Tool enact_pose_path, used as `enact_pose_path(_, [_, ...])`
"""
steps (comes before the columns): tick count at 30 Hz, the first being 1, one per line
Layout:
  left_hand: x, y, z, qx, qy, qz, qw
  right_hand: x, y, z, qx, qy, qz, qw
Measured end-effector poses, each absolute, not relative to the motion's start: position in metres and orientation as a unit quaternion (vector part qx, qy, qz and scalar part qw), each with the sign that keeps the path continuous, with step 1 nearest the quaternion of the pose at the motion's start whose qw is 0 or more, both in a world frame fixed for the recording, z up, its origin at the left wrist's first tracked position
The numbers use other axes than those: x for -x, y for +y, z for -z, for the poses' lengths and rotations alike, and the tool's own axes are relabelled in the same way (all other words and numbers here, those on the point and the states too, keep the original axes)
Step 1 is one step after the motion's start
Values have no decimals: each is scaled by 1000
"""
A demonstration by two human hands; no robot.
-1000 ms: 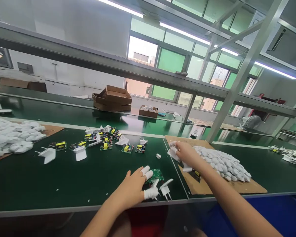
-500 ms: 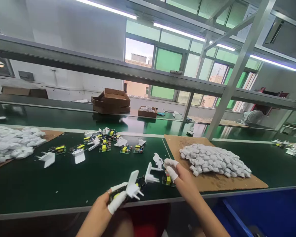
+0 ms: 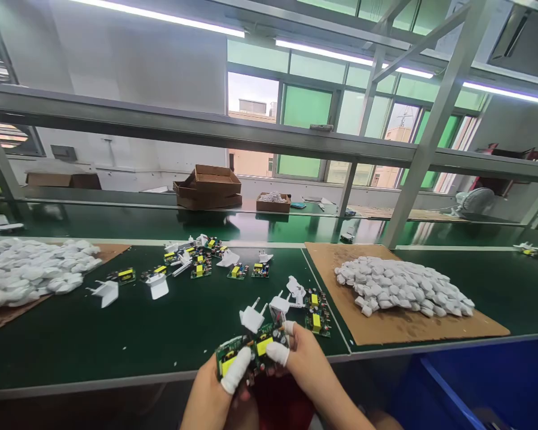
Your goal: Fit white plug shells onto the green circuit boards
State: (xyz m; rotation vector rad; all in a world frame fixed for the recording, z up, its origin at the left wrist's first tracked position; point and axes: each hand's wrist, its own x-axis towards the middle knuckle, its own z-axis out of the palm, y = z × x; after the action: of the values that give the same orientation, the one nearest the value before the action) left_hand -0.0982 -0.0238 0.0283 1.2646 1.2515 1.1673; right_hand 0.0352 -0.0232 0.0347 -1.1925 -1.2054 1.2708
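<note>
My left hand (image 3: 215,391) and my right hand (image 3: 302,364) meet at the near edge of the green table (image 3: 94,340). Both wear white finger cots. Together they hold a green circuit board (image 3: 246,352) with yellow parts; a white plug piece (image 3: 252,316) sticks up from it. Just beyond my right hand lie a white plug piece (image 3: 279,307) and two more boards (image 3: 316,313). A heap of white plug shells (image 3: 401,286) rests on a cardboard sheet (image 3: 385,331) to the right.
Several boards and white plug parts (image 3: 201,263) are scattered mid-table. A second heap of white shells (image 3: 27,272) lies at the left. Brown cardboard trays (image 3: 208,185) stand on the far belt. A blue bin (image 3: 475,388) sits below the table at right. Metal frame posts (image 3: 424,143) rise behind.
Both hands have drawn back to the table's near edge and come together on one board. Earlier the right hand was at the shell heap, then beside boards on the table.
</note>
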Motion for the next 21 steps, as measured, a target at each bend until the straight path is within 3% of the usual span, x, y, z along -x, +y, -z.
enact_pose_path(4, [98, -30, -33, -533, 557, -499, 396, -33, -29, -33, 474, -539, -447, 533])
enact_pose_path(6, [99, -33, -39, -519, 555, -503, 413, -34, -30, -36, 450, -535, -472, 537])
enact_pose_path(12, [101, -39, -57, -309, 387, -485, 721, -34, -27, -38, 316, -448, -645, 532])
enact_pose_path(15, [105, -37, -63, -198, 343, -456, 797, -32, -26, -36, 277, -397, -672, 561])
enact_pose_path(18, [121, -25, -59, -200, 350, -488, 774, -33, -19, -39, 330, -392, -639, 574])
enact_pose_path(21, [146, 2, -47, -351, 449, -495, 656, -29, 0, -47, 470, -493, -561, 470])
